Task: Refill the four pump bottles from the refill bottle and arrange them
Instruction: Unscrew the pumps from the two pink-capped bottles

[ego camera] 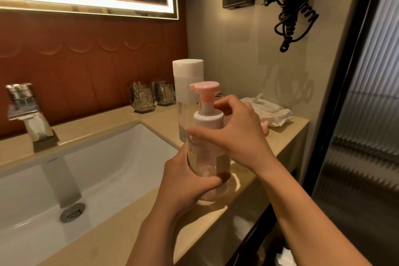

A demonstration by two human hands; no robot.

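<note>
One faucet far left, over sink. Two glasses at back wall. Refill bottle, white cap on, upright on counter, just behind pump bottle. Pump bottle upright at counter front, right of sink; base touching counter or not: cannot tell. Pink pump head points left. Left hand grips lower body, thumb across front. Right hand curls round collar from right. Wipes pack further right by wall. Coiled cord hangs above.
</note>
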